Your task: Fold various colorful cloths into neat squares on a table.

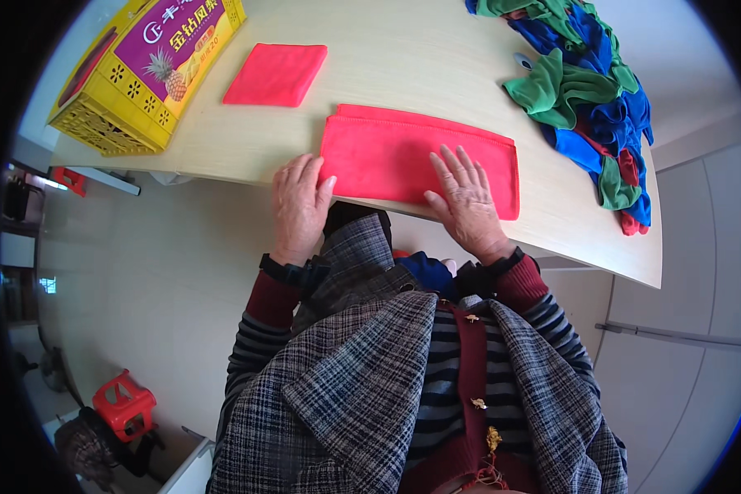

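— Head view, looking down: what under the hands?

— Red cloth (403, 156), folded into a long rectangle, lying flat at the near edge of the pale wooden tabletop (436, 58). Right hand (467, 202) spread open, palm down, pressing on the cloth's right half with fingers fanned toward the far side. Left hand (299, 204) also open and flat, resting on the tabletop at the cloth's left end, thumb just touching the cloth's lower left corner. Gripping nothing, either one.

— And elsewhere on the tabletop?

— Smaller folded red cloth (276, 74), a neat square, farther back and to the left, well apart from the long one. Beyond it, at the far left corner, a yellow plastic crate (111, 115) with a perforated wall, topped by a purple and yellow printed panel showing a pineapple. On the right side, a loose heap of cloths (593, 90) in green, blue and a little red, trailing along the tabletop's right edge.

— Anything lower in the frame?

— Plaid jacket over striped sleeves with dark red cuffs, dark bands at both wrists. Down on the floor at lower left, a small red stool (125, 403).
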The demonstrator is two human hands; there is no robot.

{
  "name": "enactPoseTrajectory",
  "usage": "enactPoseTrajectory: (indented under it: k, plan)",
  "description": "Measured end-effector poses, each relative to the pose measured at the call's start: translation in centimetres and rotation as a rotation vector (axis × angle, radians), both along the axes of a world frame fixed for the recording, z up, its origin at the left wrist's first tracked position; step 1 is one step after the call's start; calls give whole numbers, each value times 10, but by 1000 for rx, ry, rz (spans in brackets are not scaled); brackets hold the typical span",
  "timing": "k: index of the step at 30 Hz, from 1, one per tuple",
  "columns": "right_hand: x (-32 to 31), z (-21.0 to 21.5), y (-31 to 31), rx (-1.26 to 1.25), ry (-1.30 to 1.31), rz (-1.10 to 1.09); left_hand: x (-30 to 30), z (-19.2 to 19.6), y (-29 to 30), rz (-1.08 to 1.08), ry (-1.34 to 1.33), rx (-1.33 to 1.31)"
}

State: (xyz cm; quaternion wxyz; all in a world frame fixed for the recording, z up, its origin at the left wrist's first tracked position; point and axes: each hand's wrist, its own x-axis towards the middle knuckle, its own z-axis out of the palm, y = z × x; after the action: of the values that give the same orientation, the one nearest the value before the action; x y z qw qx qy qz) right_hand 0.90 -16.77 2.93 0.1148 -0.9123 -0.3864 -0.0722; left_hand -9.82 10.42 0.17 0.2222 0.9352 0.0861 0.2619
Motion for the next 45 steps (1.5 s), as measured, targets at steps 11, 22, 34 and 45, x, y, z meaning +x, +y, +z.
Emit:
enactPoseTrajectory:
  k: [11,22,34,45]
  plan:
    - [18,-32,36,-51,-37,-1,33,-14,-48,-308,1,271]
    - [66,-46,-44,24,-93,-267,33,-16,-24,-215,109,210]
    - [40,-20,-36,-17,-114,-328,66,11,10,-81,240,197]
    - [15,-30,14,-43,-56,-18,126,4,52,-186,253,134]
